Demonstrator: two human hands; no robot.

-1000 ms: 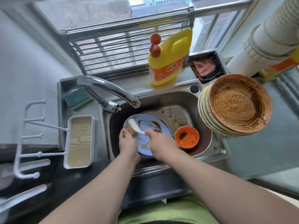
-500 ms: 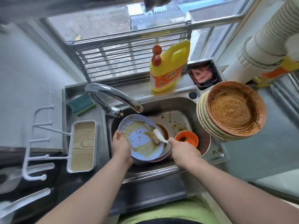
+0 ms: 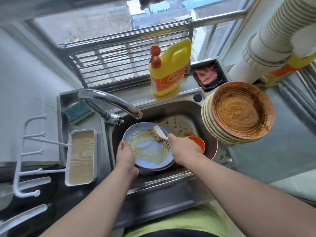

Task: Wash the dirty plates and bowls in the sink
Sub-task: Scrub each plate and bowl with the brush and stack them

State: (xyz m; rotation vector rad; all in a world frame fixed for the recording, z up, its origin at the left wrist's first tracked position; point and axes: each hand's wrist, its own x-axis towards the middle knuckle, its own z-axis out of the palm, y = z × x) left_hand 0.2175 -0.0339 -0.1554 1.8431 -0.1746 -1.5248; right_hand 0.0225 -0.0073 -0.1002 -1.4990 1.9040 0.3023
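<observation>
A light blue plate, smeared with brown sauce, tilts over the steel sink. My left hand grips its left rim. In my right hand is a white dish brush, its bristles pressed on the plate's upper right. Under the blue plate lies a brown plate, partly hidden. An orange bowl sits in the sink behind my right hand. A stack of dirty plates stands on the sink's right edge, the top one coated in brown sauce.
A chrome faucet arches over the sink's left side. A yellow detergent bottle stands on the back ledge, a green sponge at the back left. A white rack with a wooden tray sits to the left. A ribbed duct crosses the upper right.
The brush has swept from the plate's left side across to its upper right, spreading the sauce. My left hand stays on the left rim. The camera has tilted up slightly.
</observation>
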